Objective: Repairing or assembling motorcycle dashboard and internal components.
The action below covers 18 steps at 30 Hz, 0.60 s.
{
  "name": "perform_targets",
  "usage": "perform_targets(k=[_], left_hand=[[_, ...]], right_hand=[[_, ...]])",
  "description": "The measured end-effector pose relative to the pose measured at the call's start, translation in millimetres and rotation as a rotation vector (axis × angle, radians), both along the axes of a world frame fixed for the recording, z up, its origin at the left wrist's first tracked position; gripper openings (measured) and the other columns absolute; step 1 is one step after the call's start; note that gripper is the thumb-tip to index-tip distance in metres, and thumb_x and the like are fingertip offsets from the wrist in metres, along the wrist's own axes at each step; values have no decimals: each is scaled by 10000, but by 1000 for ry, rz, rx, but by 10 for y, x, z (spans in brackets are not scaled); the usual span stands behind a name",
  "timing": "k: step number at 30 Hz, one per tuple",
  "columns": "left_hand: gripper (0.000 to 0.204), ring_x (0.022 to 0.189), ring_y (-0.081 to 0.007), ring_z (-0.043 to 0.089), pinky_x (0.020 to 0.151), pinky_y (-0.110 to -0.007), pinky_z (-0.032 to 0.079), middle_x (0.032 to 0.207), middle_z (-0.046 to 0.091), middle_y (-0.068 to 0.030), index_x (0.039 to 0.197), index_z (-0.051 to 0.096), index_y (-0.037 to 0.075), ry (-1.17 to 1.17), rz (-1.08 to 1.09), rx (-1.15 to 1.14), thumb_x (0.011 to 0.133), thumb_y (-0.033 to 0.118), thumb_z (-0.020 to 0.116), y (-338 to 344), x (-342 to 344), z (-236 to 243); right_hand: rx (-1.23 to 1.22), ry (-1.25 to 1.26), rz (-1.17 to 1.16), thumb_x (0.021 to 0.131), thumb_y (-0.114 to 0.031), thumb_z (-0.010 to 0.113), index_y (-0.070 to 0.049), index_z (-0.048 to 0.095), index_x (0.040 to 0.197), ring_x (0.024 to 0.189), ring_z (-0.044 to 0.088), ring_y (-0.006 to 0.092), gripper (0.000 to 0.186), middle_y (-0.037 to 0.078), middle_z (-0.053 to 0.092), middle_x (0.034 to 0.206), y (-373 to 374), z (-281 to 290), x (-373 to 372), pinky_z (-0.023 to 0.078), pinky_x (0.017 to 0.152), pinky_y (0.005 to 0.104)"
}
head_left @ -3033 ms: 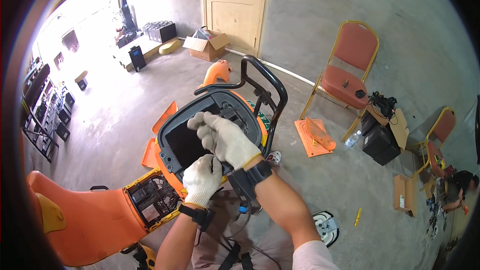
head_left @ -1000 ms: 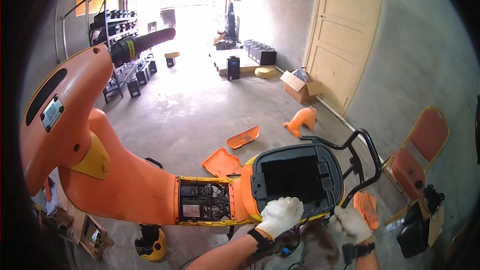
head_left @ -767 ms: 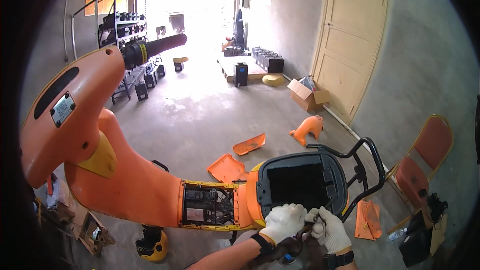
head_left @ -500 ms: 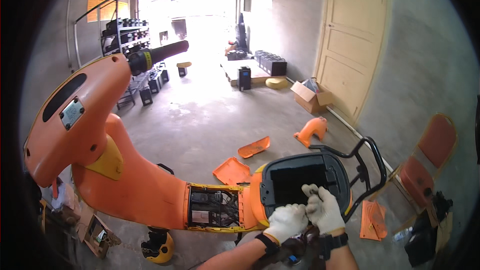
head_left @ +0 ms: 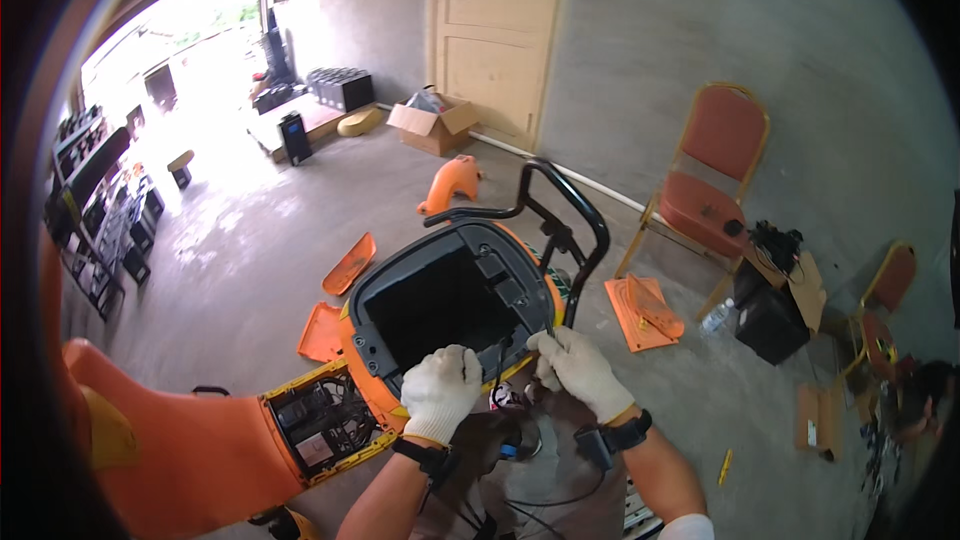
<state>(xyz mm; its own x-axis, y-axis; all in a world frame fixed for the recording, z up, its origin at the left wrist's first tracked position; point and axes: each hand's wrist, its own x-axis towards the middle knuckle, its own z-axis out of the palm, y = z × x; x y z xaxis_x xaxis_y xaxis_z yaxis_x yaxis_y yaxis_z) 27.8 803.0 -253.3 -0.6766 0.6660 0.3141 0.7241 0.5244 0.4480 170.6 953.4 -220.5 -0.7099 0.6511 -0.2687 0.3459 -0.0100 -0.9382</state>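
Observation:
An orange scooter point(head_left: 190, 440) lies before me with its seat off. Its black storage compartment point(head_left: 362, 312) stands uncovered, the inside in deep shadow. My left hand point(head_left: 441, 392), in a white knit glove, is closed at the compartment's near rim. My right hand point(head_left: 582, 372), gloved the same way, has its fingers pinched together near the rim's right corner, beside the black rear rack point(head_left: 597, 230). Whatever either hand holds is hidden or too small to name. A thin dark piece point(head_left: 499, 365) shows between the hands. Left of the compartment, an opening point(head_left: 322, 420) bares wiring and a boxy part.
Loose orange panels point(head_left: 350, 262) lie on the floor beyond the scooter, with another panel point(head_left: 642, 315) to the right. A red chair point(head_left: 705, 210) stands near the wall. A plastic bottle point(head_left: 717, 316), a black box point(head_left: 770, 315) and a cardboard carton point(head_left: 435, 125) are also around.
The view has swung to the right. My hands, close together over the compartment before, are now apart at its near rim, the right one near the rack.

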Motion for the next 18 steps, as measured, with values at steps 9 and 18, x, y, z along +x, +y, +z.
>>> perform_targets(k=[9,18], left_hand=[[316,805,-369,703,740,-490,560,866,723,-153,908,708,75,-17,28,-19,969,329,531,-22,30,1],[313,798,-367,702,741,-483,561,859,721,-154,915,711,76,-4,15,-36,969,326,532,-16,33,-3]], right_hand=[[-64,-128,130,1072,-404,435,36,669,951,410,413,105,513,11,485,521,436,135,95,303,394,281],[-130,-157,131,1039,-403,519,-26,707,893,398,359,81,446,-42,438,507,438,116,165,268,384,265]])
